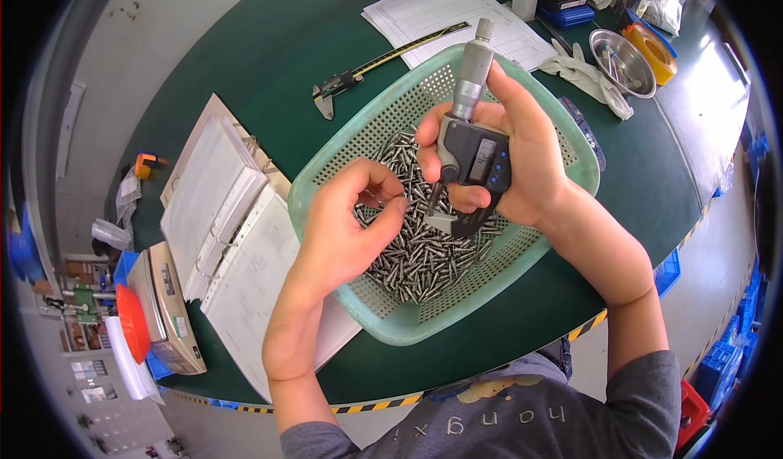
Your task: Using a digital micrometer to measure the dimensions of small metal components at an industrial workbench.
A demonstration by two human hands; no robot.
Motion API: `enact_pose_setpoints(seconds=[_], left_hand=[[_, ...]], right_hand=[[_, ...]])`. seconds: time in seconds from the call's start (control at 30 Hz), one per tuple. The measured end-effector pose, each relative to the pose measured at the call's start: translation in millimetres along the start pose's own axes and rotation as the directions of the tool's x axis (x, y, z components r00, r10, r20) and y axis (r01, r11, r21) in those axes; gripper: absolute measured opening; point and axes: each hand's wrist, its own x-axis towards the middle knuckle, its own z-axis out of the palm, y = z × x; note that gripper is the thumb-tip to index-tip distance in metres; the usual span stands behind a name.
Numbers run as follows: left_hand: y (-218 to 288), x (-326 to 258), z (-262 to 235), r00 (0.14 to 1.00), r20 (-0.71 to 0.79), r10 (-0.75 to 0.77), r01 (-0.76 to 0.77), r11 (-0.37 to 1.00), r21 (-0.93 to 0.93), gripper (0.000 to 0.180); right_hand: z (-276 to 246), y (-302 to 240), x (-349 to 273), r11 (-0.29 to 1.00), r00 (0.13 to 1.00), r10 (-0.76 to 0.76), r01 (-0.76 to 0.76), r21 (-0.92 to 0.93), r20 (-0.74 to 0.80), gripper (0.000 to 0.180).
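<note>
In my right hand (522, 145) is a digital micrometer (475, 153), its silver thimble pointing up and away and its dark frame turned toward me. My left hand (347, 222) is beside it, thumb and fingertips pinched together; whatever they hold is too small or hidden to make out. Both hands are above a pale green perforated plastic basket (391, 328). Many small pointed metal pins (424, 263) lie heaped in the basket, under and between my hands. The micrometer's jaws hang over the heap, and I see no pin between them.
Left of the basket lies an open ring binder (253, 247), near a scale (173, 312) with an orange-red dish (132, 324). Beyond the basket are a caliper (334, 88) and paper sheets (449, 10). White gloves (587, 75), a metal bowl (624, 61) and yellow tape (652, 51) sit far right.
</note>
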Motion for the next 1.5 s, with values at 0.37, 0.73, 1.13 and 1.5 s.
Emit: enact_pose_setpoints(seconds=[0.37, 0.73, 1.13, 1.5], left_hand=[[-9.9, -1.1, 6.0, 0.990, 0.124, -0.065, 0.134, 0.707, -0.695, 0.018], [-13.0, -1.4, 8.4, 0.987, 0.158, -0.032, 0.147, 0.590, -0.794, 0.019], [-9.2, -3.1, 7.4, 0.985, 0.169, -0.042, 0.161, 0.585, -0.795, 0.017], [-13.7, -3.1, 8.1, 0.988, 0.154, -0.032, 0.141, 0.613, -0.777, 0.014]], right_hand=[[0.9, -0.1, -2.2, 0.999, 0.999, -0.009, 0.008, 0.040, 0.043, 0.067], [-4.5, -0.6, -0.6, 0.995, 0.994, -0.029, 0.019, 0.096, 0.101, 0.063], [1.1, 0.7, -0.4, 0.998, 0.998, -0.049, 0.050, -0.042, 0.031, 0.067], [0.0, 2.6, 1.1, 0.997, 0.998, -0.051, 0.052, -0.053, 0.031, 0.066]])
